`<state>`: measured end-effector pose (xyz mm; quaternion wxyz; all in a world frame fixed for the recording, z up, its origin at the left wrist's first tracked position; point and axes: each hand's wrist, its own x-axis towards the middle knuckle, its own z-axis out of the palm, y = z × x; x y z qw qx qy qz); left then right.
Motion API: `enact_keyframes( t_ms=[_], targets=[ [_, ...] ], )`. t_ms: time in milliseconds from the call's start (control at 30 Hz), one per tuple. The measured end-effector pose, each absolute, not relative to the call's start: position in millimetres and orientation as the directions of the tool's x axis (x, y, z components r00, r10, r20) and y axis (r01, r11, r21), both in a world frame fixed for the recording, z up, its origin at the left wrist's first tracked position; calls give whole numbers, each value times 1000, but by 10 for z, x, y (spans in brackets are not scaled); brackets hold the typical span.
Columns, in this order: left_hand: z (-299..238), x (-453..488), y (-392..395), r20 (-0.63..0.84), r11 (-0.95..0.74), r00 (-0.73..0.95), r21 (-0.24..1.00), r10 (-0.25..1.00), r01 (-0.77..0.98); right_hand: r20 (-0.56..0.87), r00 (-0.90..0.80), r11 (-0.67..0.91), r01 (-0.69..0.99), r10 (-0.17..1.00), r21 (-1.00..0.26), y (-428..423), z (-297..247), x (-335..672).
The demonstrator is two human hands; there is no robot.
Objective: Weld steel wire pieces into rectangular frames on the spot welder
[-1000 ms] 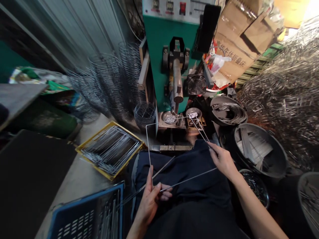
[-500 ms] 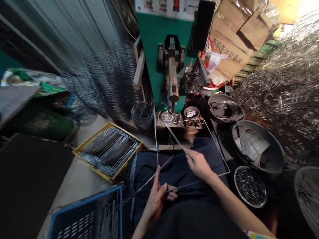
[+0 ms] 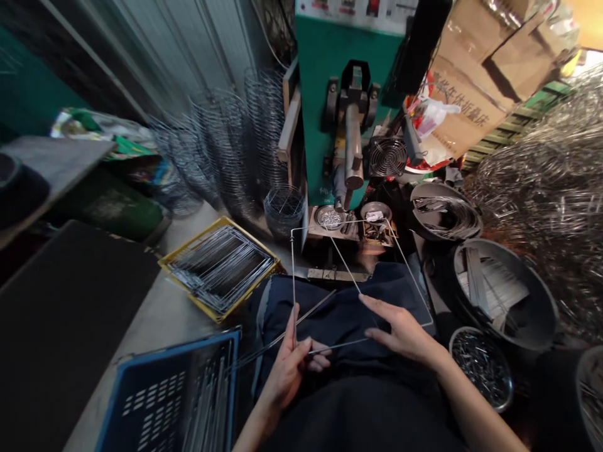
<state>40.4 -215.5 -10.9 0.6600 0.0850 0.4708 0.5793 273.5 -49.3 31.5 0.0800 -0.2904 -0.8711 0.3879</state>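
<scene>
A thin, bright steel wire bent into a rectangular frame lies tilted over the dark-clothed lap, far edge near the green welding machine, evidently kept flat so a straight cross wire can be laid across it. The left hand is clenched on the frame's near corner together with loose straight wires, steadying it; the right hand rests with fingers extended on the cross wire and near edge, though a firm grip cannot be confirmed. A yellow tray of straight wires and a blue perforated plastic crate sit left, a round bowl of small metal pieces right, all seemingly placed for reach.
</scene>
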Motion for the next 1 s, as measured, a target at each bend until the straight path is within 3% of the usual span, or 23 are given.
enact_keyframes(
  t_ms=[100,333,633,700,800,867,1000],
  targets=[
    [-79,381,-2165,-501,300,-123,677,856,-671,-149,-862,505,414,484,-757,-558,357,2742],
    [-56,367,-2168,-484,303,-110,693,868,-655,-220,-847,368,425,483,-827,-678,312,2707],
    [-132,448,-2164,-522,343,-45,620,852,-705,-231,-936,310,309,266,-899,-783,363,2689],
    [-148,453,-2161,-520,344,-33,610,854,-714,-221,-925,291,313,309,-904,-755,345,2679],
    [-147,432,-2144,-507,333,-49,633,861,-699,-205,-843,257,368,497,-894,-676,351,2702],
    [-139,405,-2131,-510,329,-71,649,858,-686,-177,-814,238,358,553,-903,-612,405,2739],
    [-134,350,-2115,-520,324,-100,659,848,-679,-145,-895,329,300,421,-895,-548,540,2789]
  ],
)
